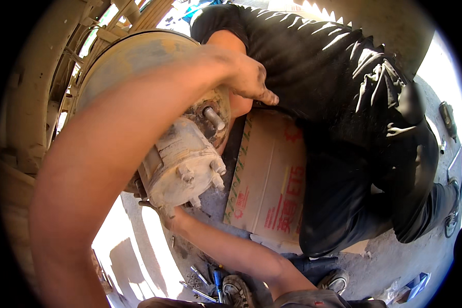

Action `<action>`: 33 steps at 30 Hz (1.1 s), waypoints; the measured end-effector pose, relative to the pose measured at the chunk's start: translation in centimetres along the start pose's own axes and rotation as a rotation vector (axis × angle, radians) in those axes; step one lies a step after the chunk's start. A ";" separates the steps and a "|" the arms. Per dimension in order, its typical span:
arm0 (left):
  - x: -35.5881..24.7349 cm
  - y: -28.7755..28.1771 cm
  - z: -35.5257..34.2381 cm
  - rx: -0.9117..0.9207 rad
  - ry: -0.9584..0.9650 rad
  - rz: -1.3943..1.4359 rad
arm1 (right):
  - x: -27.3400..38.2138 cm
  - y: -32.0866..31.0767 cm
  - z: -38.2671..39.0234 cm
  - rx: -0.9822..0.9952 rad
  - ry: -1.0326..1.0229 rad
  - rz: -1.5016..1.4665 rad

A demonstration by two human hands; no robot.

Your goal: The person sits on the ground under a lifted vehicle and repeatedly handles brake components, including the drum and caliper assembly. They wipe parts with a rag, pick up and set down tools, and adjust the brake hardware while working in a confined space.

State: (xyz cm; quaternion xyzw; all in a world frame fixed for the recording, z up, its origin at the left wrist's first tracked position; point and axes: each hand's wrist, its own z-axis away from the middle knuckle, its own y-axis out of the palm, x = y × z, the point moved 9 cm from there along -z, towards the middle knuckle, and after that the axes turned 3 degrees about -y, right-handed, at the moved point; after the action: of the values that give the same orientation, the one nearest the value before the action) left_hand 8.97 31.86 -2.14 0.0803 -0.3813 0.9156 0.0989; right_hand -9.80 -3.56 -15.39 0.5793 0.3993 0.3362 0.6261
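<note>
My left arm crosses the rusty, dusty drum and hub assembly (179,169), with a protruding stud (213,118). My left hand (249,79) is above it, in front of a co-worker's arm, fingers curled; whatever they hold, if anything, is hidden. My right hand (167,215) reaches to the underside of the hub's bolted end, its fingers mostly hidden. A co-worker in dark clothes (344,102) lies or crouches beside the assembly, one bare arm (226,41) reaching behind it.
Flattened cardboard (256,179) lies on the concrete floor (416,267). Sockets and tools (205,282) are near my shoe (236,290) at the bottom. A dark cylindrical object (447,120) lies at the far right. A vehicle frame (41,87) with leaf springs lines the upper left.
</note>
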 end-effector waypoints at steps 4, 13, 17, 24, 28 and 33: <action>1.3 -2.6 4.1 -0.166 -0.102 -0.075 | 1.0 2.0 0.4 0.103 -0.011 0.090; 6.9 -3.7 13.7 -0.632 -0.082 0.081 | 4.8 3.7 2.9 -0.047 0.023 0.383; 10.3 -2.0 18.0 -0.785 -0.325 0.245 | 7.8 1.2 4.2 -0.294 0.085 0.409; 10.3 -0.1 21.4 -1.004 -0.323 0.198 | 15.6 -1.7 5.5 -0.354 -0.189 0.367; 15.3 2.8 21.8 -1.135 -0.275 0.037 | 19.2 1.2 6.6 -0.427 -0.213 0.206; 14.6 1.9 22.2 -1.190 -0.310 0.136 | 22.0 -0.4 4.4 -0.258 -0.194 0.220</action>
State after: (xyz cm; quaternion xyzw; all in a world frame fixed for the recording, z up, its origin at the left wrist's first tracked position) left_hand -4.02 16.47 15.28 0.1191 -0.8407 0.5281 0.0117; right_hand 4.07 13.82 -18.15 0.5639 0.2251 0.3935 0.6903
